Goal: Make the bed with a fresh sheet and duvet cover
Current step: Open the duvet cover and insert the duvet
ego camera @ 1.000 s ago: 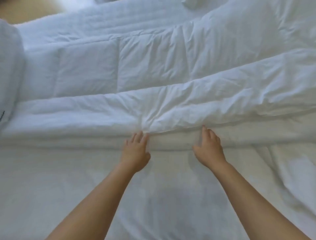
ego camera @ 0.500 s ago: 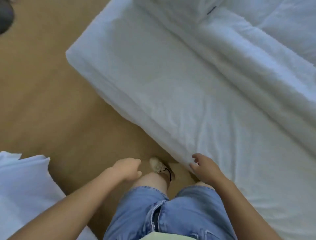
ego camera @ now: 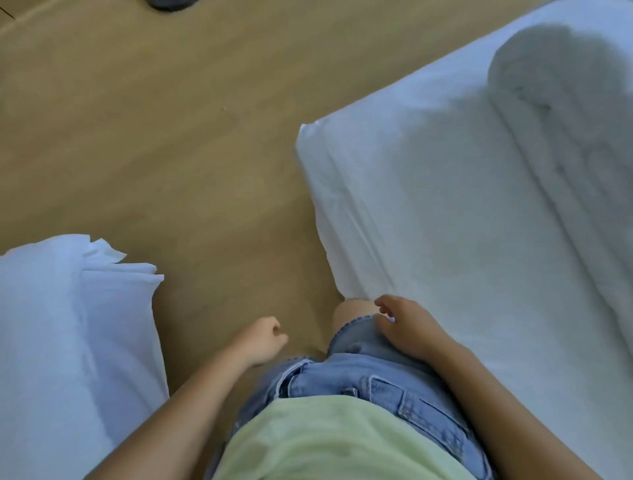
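I saw right hand (ego camera: 407, 325) just beside bed (ego camera: 428, 205) edge, left hand (ego camera: 263, 339) farther; duvet roll (ego camera: 555, 102) ran lengthwise down frame right. Both grips loose, empty.

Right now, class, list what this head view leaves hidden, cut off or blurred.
Head view:
Dark object: cut by the top edge, unidentifiable.
Rolled duvet: shadowed, runs off the right edge.
White bedding: cut by the left edge.
Feet: hidden by denim shorts.
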Demonstrator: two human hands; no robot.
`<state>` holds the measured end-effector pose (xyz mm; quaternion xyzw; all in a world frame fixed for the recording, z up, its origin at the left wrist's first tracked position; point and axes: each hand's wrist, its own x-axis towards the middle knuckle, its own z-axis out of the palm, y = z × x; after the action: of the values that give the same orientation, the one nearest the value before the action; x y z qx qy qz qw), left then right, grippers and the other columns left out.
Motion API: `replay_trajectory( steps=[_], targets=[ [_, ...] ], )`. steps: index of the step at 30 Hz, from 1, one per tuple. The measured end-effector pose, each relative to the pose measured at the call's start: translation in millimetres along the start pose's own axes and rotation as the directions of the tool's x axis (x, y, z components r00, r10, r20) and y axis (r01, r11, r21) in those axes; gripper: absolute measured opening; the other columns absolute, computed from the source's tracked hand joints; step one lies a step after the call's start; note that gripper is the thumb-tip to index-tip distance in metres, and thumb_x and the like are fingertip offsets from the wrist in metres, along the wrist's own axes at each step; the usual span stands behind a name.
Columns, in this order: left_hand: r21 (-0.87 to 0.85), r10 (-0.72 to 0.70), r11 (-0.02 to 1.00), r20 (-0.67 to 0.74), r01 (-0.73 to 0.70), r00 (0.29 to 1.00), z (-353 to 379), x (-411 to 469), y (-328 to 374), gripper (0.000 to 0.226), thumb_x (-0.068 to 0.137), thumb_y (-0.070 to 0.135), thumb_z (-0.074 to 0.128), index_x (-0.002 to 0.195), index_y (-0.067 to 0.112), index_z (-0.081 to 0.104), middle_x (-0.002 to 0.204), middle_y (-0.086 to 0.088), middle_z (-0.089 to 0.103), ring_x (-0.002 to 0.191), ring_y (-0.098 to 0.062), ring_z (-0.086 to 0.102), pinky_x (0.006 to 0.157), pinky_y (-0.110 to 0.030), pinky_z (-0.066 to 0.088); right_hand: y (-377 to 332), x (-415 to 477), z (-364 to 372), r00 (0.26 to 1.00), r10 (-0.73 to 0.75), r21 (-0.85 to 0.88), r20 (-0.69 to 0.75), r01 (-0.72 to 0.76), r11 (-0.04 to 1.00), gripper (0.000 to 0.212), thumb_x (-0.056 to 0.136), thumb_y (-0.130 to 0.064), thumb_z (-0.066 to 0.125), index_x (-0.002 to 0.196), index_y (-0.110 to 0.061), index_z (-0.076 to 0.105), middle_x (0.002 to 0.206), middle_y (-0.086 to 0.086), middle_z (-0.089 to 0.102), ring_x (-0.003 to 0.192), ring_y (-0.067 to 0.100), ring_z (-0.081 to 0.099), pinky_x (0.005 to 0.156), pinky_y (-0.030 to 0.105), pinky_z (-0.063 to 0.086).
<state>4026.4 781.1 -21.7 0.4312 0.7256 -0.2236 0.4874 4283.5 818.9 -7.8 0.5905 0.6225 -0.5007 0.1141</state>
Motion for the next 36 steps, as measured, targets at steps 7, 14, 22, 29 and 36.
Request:
replay_trajectory(
  steps=[7,14,22,29,36],
  targets=[
    [-0.269,0.042,0.962,-0.056,-0.056,0.998,-152.1,48.6,17.6,0.025,0.094,0.029,0.050,0.117,0.020,0.057,0.104,0.001,0.056,0.102,-0.018,0.056,0.089,-0.031,0.044,-92.1,104.0,-102.9,0.996,-0.004,-0.197,0.093,0.022,0.980,0.038,0.099,-0.030,0.044,0.135,-0.017,0.047,0.131,0.003,0.055,0.115,0.020,0.054,0.096,0.027,0.041],
    [-0.333,0.080,0.938,-0.058,-0.095,0.995,-279.1,128.6,-16.6,0.017,0.091,0.021,0.053,0.106,0.022,0.061,0.109,-0.002,0.063,0.105,-0.017,0.058,0.086,-0.024,0.042,-211.1,235.6,-143.2,0.996,0.040,-0.230,0.082,-0.020,0.973,0.037,0.098,-0.030,0.046,0.133,-0.016,0.048,0.127,0.003,0.057,0.111,0.019,0.056,0.092,0.025,0.042],
    [-0.183,0.184,0.964,-0.069,-0.193,0.981,-519.6,202.8,-5.8,0.027,0.092,0.031,0.053,0.113,0.015,0.059,0.106,-0.005,0.064,0.086,-0.019,0.057,0.073,-0.025,0.042,-329.4,315.4,-210.1,0.997,0.075,-0.022,-0.013,-0.075,0.997,0.036,0.097,-0.028,0.049,0.131,-0.017,0.049,0.122,0.000,0.059,0.107,0.014,0.056,0.090,0.018,0.040],
    [-0.002,0.346,0.938,-0.022,-0.346,0.938,-621.7,268.4,131.3,0.024,0.091,0.030,0.055,0.110,0.017,0.060,0.104,-0.002,0.063,0.086,-0.015,0.055,0.076,-0.026,0.042,-318.5,379.6,-292.5,0.954,0.243,0.193,-0.178,-0.208,0.959,0.032,0.098,-0.029,0.047,0.127,-0.017,0.052,0.120,-0.001,0.061,0.106,0.015,0.057,0.090,0.027,0.045],
    [0.250,0.527,0.798,0.153,-0.548,0.836,-664.8,294.5,343.5,0.031,0.093,0.030,0.051,0.120,0.015,0.057,0.105,0.003,0.058,0.097,-0.013,0.054,0.084,-0.023,0.041,-271.6,409.1,-411.1,0.846,0.432,0.479,-0.312,-0.253,0.841,0.030,0.097,-0.024,0.049,0.122,-0.009,0.055,0.115,0.005,0.063,0.096,0.017,0.057,0.078,0.022,0.039]
  ],
)
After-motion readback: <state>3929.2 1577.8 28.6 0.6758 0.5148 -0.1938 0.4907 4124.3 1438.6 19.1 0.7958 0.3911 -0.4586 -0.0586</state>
